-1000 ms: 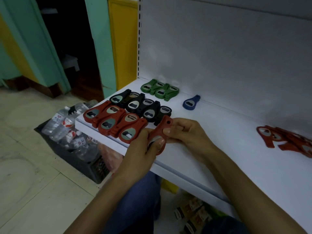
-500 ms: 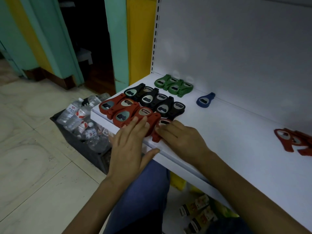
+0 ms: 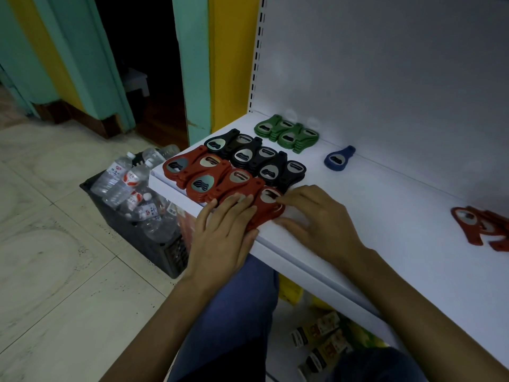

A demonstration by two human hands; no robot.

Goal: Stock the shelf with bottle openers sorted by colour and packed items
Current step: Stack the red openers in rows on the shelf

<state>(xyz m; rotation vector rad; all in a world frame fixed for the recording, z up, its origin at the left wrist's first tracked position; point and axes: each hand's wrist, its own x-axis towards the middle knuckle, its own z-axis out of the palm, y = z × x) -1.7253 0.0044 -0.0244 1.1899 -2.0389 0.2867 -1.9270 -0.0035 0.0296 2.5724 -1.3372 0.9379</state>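
On the white shelf [image 3: 385, 238] lie bottle openers in colour rows: red openers [image 3: 203, 175] at the front edge, black openers [image 3: 259, 161] behind them, green openers [image 3: 286, 132] at the back, and one blue opener [image 3: 337, 159] alone. My left hand [image 3: 223, 232] lies flat with straight fingers on the nearest red openers. My right hand [image 3: 311, 219] touches the last red opener [image 3: 268, 201] in the row with its fingertips and thumb. A loose pile of red openers [image 3: 484, 227] lies far right on the shelf.
A black crate [image 3: 154, 244] full of water bottles [image 3: 124, 180] stands on the tiled floor left of the shelf. Small boxed items [image 3: 319, 343] sit on the lower level beneath. My knees in blue trousers are under the shelf edge.
A second ago both hands held a red opener above the shelf. It now lies at the end of the red row, and both hands rest on it and its neighbours.
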